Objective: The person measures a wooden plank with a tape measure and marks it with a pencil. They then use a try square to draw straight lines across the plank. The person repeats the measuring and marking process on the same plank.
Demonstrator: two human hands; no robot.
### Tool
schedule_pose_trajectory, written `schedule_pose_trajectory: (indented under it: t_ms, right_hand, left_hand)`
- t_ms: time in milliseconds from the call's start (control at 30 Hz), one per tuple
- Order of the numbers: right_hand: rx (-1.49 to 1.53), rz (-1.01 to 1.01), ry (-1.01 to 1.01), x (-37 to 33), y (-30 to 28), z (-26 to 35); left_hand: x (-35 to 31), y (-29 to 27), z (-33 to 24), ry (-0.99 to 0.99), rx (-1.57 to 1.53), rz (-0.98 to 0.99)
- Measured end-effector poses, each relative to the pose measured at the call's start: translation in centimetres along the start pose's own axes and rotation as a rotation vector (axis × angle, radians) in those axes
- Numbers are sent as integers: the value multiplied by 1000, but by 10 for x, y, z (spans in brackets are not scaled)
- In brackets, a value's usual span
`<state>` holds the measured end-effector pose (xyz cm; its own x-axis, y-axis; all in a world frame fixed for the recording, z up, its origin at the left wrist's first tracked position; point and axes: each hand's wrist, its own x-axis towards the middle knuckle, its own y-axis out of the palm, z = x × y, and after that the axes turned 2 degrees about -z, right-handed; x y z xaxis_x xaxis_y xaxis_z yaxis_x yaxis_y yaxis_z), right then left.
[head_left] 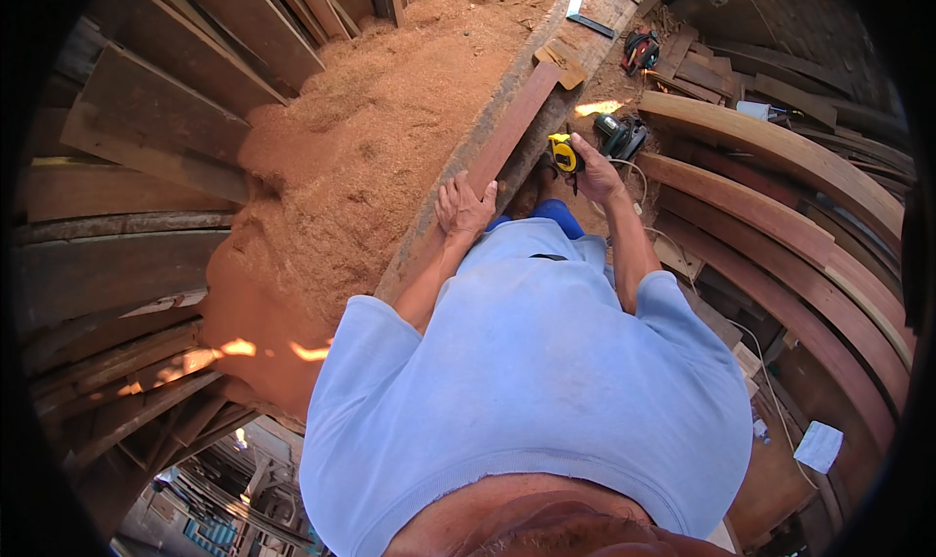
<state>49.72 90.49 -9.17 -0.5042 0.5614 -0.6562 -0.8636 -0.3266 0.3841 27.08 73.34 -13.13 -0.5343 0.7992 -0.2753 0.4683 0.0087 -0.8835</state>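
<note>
2 hands (466,206), 1 tape meas. (564,154), 1 L-sq. (591,24), prob. 2 pwr. tools (624,136).

Along the left edge of the bench (546,37) I see a bare strip to pass beside the reddish board (522,118); the left hand (466,206) bars its near end, a square (591,25) and wooden piece (573,69) clutter the far end, the tape measure (564,153) crowds the right edge

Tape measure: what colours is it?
The tape measure is yellow and black, seen best in the head view.

Yellow-and-black tape measure (564,154), reddish-brown board (520,121), plain light-blue shirt (546,362), and orange-brown sawdust (336,187)
</note>
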Motion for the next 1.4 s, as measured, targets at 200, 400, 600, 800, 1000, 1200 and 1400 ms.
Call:
schedule_pose_trajectory:
  t_ms: [200, 400, 600, 800, 1000, 1200, 1400]
  right_hand:
    - [-854, 26, -190, -7, 42, 21]
    - [-994, 72, -197, -20, 69, 21]
    - [-1046, 101, -223, -25, 58, 30]
    - [-1073, 121, -219, -42, 28, 42]
    - [-1237, -62, -158, -42, -37, 41]
    - [-1403, -243, -73, -24, -36, 43]
    - [-1409, -266, -74, -24, -35, 42]
  left_hand:
    - [8, -21, 7, 188, -135, -140]
    - [44, -34, -28, -8, -1020, 655]
    - [67, -43, -56, -102, -1210, 880]
    - [118, -27, -44, -44, -1258, 813]
    - [198, -7, -26, -323, -1523, 594]
    - [199, 34, -51, -377, -1378, 531]
    - [197, 51, -44, -302, -1418, 513]
